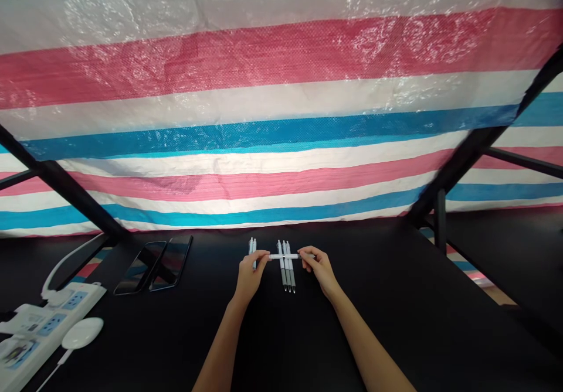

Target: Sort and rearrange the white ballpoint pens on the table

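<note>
Between my two hands a white pen [284,256] is held level, running left to right. My left hand [251,272] pinches its left end, and my right hand [318,268] grips the right end with thumb and fingers. Below the held pen, three white pens with grey grips [286,275] lie side by side on the black table, tips toward me. More white pens [252,245] lie just behind my left hand, which partly covers them.
Two dark phones [141,268] lie to the left. A white power strip [65,316] with plugs and a round white charger [82,333] occupies the near left. Black frame bars [461,169] rise at both sides, with a striped plastic sheet [264,181] behind the table.
</note>
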A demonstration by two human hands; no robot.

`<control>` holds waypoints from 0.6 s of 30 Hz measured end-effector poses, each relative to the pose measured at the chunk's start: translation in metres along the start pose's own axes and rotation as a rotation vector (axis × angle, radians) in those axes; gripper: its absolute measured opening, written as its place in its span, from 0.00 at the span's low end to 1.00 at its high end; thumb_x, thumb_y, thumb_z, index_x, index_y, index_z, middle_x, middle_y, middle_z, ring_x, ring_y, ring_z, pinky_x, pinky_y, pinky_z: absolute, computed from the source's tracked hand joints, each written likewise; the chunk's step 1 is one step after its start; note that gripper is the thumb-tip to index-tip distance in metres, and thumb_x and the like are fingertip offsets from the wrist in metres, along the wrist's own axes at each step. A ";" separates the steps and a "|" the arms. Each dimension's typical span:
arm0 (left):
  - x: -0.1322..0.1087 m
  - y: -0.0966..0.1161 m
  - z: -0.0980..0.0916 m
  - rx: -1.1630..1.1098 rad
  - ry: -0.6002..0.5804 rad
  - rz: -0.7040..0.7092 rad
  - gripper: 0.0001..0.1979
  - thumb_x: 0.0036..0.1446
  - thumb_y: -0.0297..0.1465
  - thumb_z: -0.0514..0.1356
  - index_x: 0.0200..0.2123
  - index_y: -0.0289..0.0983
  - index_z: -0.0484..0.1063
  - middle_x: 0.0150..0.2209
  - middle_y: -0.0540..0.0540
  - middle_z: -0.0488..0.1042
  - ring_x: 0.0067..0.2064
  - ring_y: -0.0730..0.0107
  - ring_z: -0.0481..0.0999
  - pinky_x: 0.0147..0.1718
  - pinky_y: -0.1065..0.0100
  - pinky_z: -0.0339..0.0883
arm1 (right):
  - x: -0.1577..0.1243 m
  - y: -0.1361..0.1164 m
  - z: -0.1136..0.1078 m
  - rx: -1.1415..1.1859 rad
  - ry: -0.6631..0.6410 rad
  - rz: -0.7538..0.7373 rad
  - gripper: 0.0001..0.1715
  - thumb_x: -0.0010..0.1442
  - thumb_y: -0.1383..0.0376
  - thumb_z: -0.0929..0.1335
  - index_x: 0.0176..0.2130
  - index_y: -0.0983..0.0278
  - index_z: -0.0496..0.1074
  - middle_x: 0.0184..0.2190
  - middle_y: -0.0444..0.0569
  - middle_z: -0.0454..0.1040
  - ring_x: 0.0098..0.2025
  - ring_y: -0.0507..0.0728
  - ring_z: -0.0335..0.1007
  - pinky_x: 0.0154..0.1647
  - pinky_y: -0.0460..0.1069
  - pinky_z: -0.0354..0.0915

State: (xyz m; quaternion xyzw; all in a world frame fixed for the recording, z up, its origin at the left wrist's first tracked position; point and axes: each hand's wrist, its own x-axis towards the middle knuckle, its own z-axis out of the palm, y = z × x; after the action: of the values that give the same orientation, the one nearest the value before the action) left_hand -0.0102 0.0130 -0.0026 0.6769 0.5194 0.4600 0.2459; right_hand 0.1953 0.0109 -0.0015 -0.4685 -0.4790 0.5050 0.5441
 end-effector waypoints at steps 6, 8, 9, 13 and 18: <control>0.001 0.002 -0.001 -0.070 -0.022 0.011 0.10 0.56 0.35 0.54 0.37 0.39 0.73 0.37 0.44 0.77 0.37 0.65 0.75 0.39 0.63 0.69 | 0.000 0.003 0.002 -0.018 -0.010 0.026 0.20 0.50 0.50 0.69 0.29 0.65 0.72 0.12 0.40 0.62 0.14 0.47 0.50 0.16 0.45 0.46; 0.002 0.002 -0.001 -0.095 -0.011 0.008 0.10 0.55 0.34 0.55 0.39 0.39 0.71 0.38 0.44 0.77 0.37 0.65 0.76 0.38 0.63 0.69 | 0.001 0.003 0.003 -0.030 -0.018 0.028 0.21 0.50 0.49 0.69 0.29 0.65 0.72 0.11 0.40 0.62 0.13 0.47 0.50 0.15 0.44 0.46; 0.002 0.002 -0.002 -0.106 -0.005 0.008 0.10 0.54 0.34 0.56 0.39 0.39 0.71 0.38 0.44 0.77 0.37 0.65 0.76 0.38 0.63 0.69 | 0.000 0.003 0.003 -0.035 -0.022 0.028 0.21 0.50 0.49 0.69 0.29 0.65 0.72 0.11 0.39 0.62 0.13 0.47 0.50 0.15 0.44 0.46; 0.002 0.001 -0.002 -0.120 0.002 0.011 0.10 0.53 0.33 0.57 0.39 0.38 0.70 0.38 0.43 0.77 0.38 0.64 0.76 0.38 0.62 0.69 | 0.000 0.003 0.004 -0.054 -0.020 0.031 0.22 0.50 0.48 0.68 0.30 0.65 0.73 0.10 0.39 0.63 0.11 0.47 0.49 0.14 0.44 0.45; 0.001 0.003 -0.001 -0.097 0.023 0.027 0.08 0.53 0.33 0.58 0.35 0.39 0.73 0.37 0.44 0.77 0.36 0.66 0.76 0.37 0.63 0.69 | 0.000 0.005 0.003 -0.080 -0.042 0.037 0.23 0.53 0.48 0.65 0.30 0.65 0.73 0.09 0.40 0.63 0.10 0.47 0.50 0.13 0.43 0.46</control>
State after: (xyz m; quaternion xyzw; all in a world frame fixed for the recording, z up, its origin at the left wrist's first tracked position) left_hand -0.0098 0.0130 0.0013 0.6659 0.4901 0.4955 0.2663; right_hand 0.1919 0.0112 -0.0058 -0.4881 -0.5012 0.5051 0.5054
